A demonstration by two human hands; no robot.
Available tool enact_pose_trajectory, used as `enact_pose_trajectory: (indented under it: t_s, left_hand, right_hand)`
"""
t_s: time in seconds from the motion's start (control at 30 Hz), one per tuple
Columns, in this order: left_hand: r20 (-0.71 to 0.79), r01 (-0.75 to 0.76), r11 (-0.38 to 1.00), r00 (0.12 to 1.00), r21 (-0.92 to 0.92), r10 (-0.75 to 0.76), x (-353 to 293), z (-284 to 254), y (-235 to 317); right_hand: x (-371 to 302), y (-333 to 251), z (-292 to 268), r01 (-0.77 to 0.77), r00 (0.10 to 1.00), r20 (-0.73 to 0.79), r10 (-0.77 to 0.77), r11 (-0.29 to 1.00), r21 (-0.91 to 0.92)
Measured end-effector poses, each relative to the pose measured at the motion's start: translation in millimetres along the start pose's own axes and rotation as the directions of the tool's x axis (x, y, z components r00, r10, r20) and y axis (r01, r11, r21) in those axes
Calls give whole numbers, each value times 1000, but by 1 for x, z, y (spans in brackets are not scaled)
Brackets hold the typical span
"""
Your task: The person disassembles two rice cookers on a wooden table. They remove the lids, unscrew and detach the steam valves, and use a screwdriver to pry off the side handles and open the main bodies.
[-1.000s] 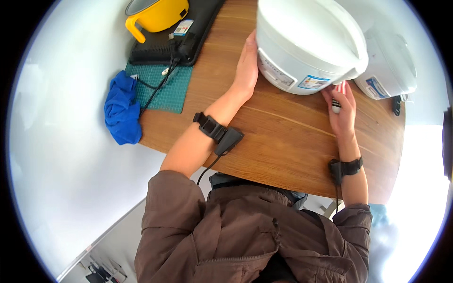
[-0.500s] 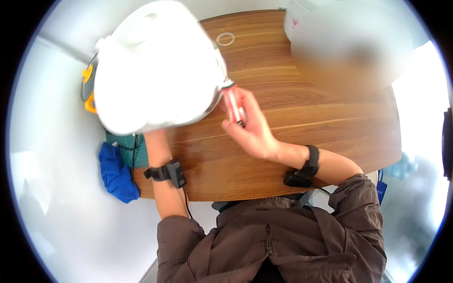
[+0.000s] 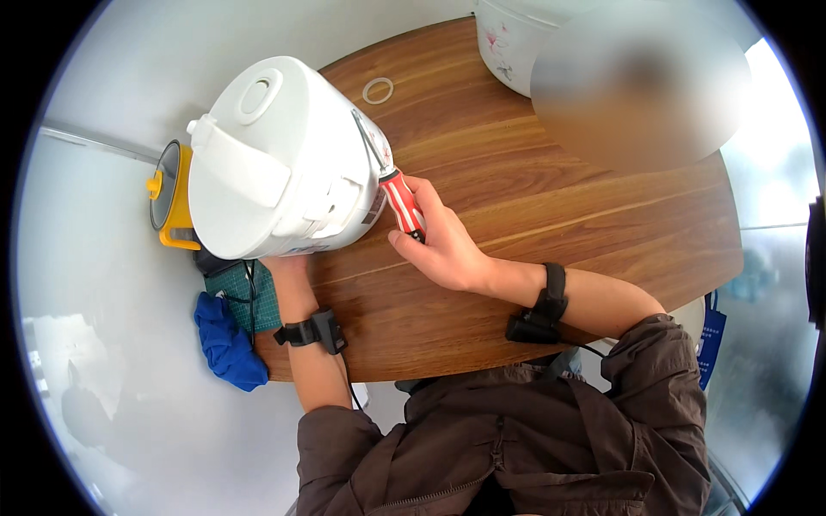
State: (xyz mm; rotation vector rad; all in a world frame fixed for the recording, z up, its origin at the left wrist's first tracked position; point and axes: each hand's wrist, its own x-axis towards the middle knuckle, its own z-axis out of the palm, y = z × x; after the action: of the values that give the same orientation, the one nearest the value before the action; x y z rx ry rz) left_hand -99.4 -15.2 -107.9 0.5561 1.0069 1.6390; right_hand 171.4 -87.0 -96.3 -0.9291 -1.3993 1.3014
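Observation:
A white rice cooker (image 3: 323, 142) with a round steam vent and a lid handle leans tilted at the left of the table. My left hand (image 3: 286, 265) is at its near lower side, seemingly bearing it; those fingers are hidden behind the body. In my right hand (image 3: 443, 245) is a screwdriver (image 3: 403, 204) with a red and white handle, the fingers closed round it. Its thin metal shaft runs along the cooker's right side, away from me. Whether the tip touches a screw cannot be made out.
A white ring (image 3: 378, 90) lies on the wooden table (image 3: 551, 206). Behind stands a white flowered pot (image 3: 508, 47), partly covered by a blurred patch. Left are a yellow-handled container (image 3: 176, 202), a green cutting mat (image 3: 262, 292) and a blue cloth (image 3: 225, 340).
The rice cooker has come down from closer to the camera and tilted, now showing its lid and side. My right hand has shifted slightly left, still holding the screwdriver.

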Motion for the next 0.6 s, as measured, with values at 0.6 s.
enact_pose_trajectory:
  t_s: [0.6]
  left_hand:
    - [2, -91, 992, 996, -86, 92, 20, -25, -17]
  right_hand:
    - [9, 23, -1, -56, 998, -33, 56, 998, 3]
